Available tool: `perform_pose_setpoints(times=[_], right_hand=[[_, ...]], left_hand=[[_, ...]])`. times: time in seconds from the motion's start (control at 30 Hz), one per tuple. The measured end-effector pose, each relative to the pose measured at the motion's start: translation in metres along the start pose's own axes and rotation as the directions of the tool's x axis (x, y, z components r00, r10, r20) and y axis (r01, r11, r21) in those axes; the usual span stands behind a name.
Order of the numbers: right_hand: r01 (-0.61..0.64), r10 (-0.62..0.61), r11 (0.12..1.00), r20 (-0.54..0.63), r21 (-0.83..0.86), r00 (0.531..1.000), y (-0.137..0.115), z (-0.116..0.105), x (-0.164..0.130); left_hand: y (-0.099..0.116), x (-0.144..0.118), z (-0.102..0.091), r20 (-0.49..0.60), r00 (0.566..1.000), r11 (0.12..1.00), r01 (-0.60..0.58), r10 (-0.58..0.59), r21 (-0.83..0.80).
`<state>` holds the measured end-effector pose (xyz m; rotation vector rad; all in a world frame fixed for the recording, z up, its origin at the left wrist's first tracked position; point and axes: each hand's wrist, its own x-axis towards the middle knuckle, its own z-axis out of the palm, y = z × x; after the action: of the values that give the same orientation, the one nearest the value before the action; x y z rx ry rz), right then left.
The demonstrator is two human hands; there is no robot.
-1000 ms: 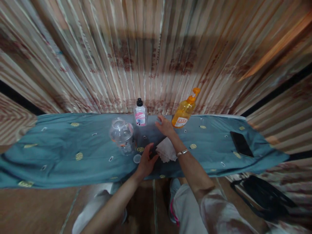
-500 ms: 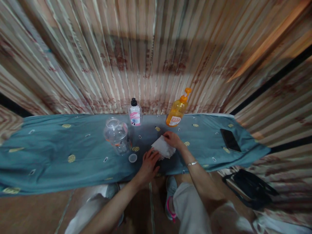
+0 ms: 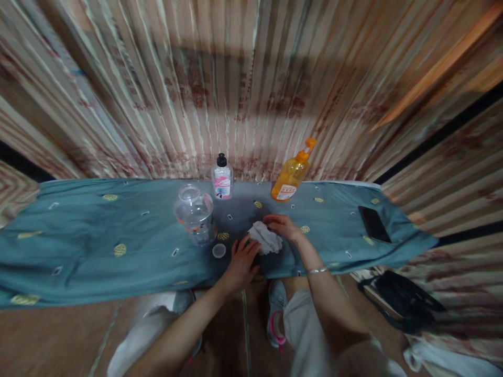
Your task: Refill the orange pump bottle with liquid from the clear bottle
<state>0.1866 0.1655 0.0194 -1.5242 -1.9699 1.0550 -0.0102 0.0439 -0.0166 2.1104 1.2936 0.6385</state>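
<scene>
From the camera on my head I look down on a long counter [image 3: 78,246] draped in a blue-green cloth dotted with yellow marks, pushed against a striped curtain [image 3: 251,89] along its far edge. At that far edge stand a small clear bottle [image 3: 222,180] with a black cap and pink label and, further towards the right end, an orange pump bottle [image 3: 291,176] leaning a little. Nearer the middle sits a clear glass jar [image 3: 194,214] with its mouth open, and a small round lid [image 3: 219,251] lies flat on the cloth just in front of it, close to the near edge. A dark phone [image 3: 374,224] lies well apart near the right end, and a black bag [image 3: 404,303] rests on the floor below that end. Nothing stands between my hands and the crumpled white cloth [image 3: 266,240], which lies near the middle of the near edge, to the right of the jar and the lid. My left hand [image 3: 242,262] rests palm down beside it, fingers spread and loose, fingertips touching its left side, the forearm coming up from below the near edge. My right hand [image 3: 283,226] curls over the far side of the white cloth, its grip narrow and pinching the fabric, wrist bent, a thin bracelet [image 3: 316,270] on the forearm.
</scene>
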Motion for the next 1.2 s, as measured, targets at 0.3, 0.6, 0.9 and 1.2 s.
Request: perform_pose_setpoints(times=[0.3, 0.6, 0.9, 1.2], right_hand=[[-0.042, 0.038, 0.976, -0.024, -0.212, 0.999, 0.002, -0.006, -0.004], [-0.182, 0.069, 0.889, -0.271, -0.421, 0.96, 0.019, -0.023, -0.013], [0.056, -0.181, 0.91, -0.273, -0.41, 0.945, -0.014, 0.016, -0.011], [0.238, -0.326, 0.932, -0.345, -0.272, 0.88, -0.088, 0.04, 0.073]], left_hand=[[0.001, 0.008, 0.001, -0.023, 1.0, 1.0, 0.006, -0.006, 0.003], [0.001, 0.01, -0.001, -0.046, 0.999, 1.0, 0.001, -0.002, -0.006], [0.0, 0.002, -0.011, -0.16, 0.987, 0.998, -0.016, 0.006, -0.058], [-0.009, -0.001, -0.019, -0.261, 0.965, 0.979, -0.042, -0.011, -0.197]])
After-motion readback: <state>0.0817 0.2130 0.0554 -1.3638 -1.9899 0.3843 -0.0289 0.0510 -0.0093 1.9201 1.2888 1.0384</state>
